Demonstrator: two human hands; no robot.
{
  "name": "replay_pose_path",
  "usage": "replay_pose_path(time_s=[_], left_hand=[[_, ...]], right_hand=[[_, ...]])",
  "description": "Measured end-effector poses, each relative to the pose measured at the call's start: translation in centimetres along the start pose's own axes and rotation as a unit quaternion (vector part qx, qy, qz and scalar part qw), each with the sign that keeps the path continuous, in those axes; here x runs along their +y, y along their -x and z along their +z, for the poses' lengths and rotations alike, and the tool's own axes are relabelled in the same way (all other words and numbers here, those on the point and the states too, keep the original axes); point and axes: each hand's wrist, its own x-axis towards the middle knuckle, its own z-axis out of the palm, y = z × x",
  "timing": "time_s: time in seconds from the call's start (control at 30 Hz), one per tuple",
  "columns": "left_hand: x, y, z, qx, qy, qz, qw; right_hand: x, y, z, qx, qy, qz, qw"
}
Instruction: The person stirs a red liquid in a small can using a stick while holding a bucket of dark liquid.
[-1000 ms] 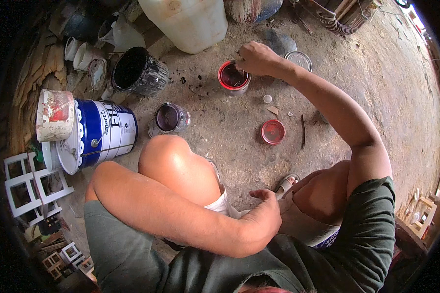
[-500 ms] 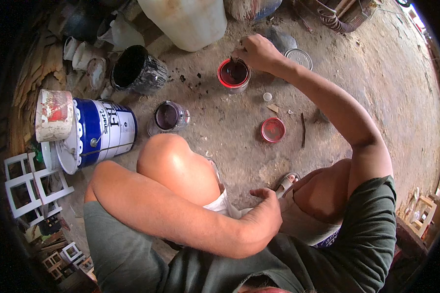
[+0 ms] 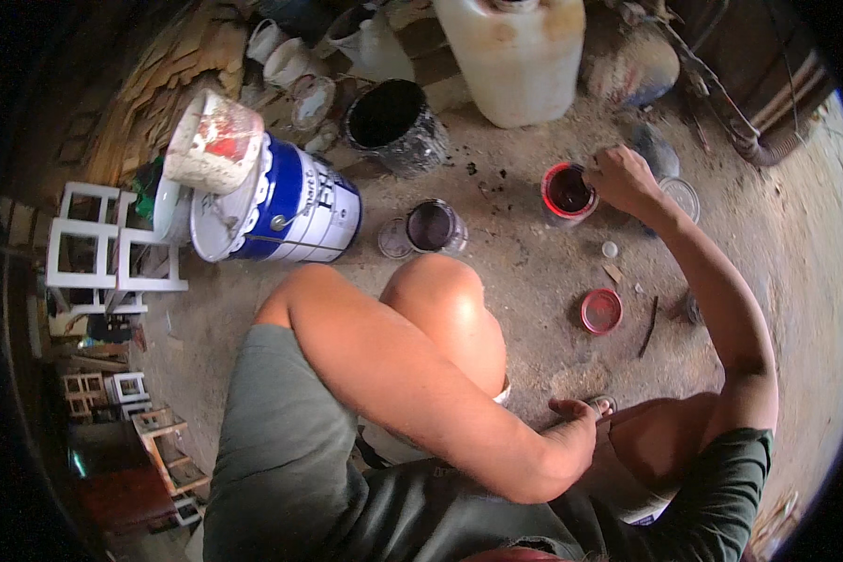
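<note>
My right hand (image 3: 623,181) is at the right edge of a red-rimmed can (image 3: 550,199) with dark red liquid inside. Its fingers are pinched together at the rim; whatever they grip is too small and dark to make out. Across my lap lies my left arm, and my left hand (image 3: 573,442) hangs by my knee, thumb stretched out and nothing seen in it; its other fingers are partly hidden. Below the can on the floor are a small white cap (image 3: 610,249), a red-rimmed round lid (image 3: 601,311) and a thin dark stick (image 3: 648,327).
A purple-stained can (image 3: 436,228) stands left of the red-rimmed one. Beyond it are a black-coated bucket (image 3: 421,140) and a large whitish jerrycan (image 3: 525,80). A blue-and-white pail (image 3: 300,206) lies at left near white wooden frames (image 3: 84,245). A clear round lid (image 3: 681,199) sits right of my wrist.
The view has swung left, so the floor things appear farther right. My right hand stays at the red-rimmed can, now lower beside its rim. My left hand stays by my knee.
</note>
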Motion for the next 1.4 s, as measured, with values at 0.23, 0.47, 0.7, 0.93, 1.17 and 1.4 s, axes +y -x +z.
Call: replay_pose_path(time_s=[0.23, 0.47, 0.7, 0.93, 1.17, 1.4], left_hand=[[0.7, -0.5, 0.3, 0.000, 0.015, -0.020, 1.000], [0.8, -0.6, 0.2, 0.008, -0.002, -0.009, 1.000], [1.6, -1.2, 1.6, 0.035, -0.012, 0.004, 0.999], [1.0, -0.7, 1.7, 0.088, -0.021, 0.006, 0.996], [1.1, 0.3, 2.0, 0.141, -0.017, -0.038, 0.989], [1.5, -0.7, 2.1, 0.097, -0.003, -0.029, 0.995]], right_hand=[[-2.1, 0.1, -2.9, 0.003, -0.116, 0.119, 0.986], [-0.6, 0.8, -2.4, 0.025, -0.148, 0.115, 0.982], [-1.6, 0.3, -3.4, 0.011, -0.149, 0.102, 0.984], [-0.3, 0.9, -3.7, 0.030, -0.218, 0.164, 0.962], [-1.9, 0.1, -4.2, 0.006, -0.194, 0.185, 0.963], [-2.0, 0.3, -2.6, -0.011, -0.113, 0.089, 0.990]])
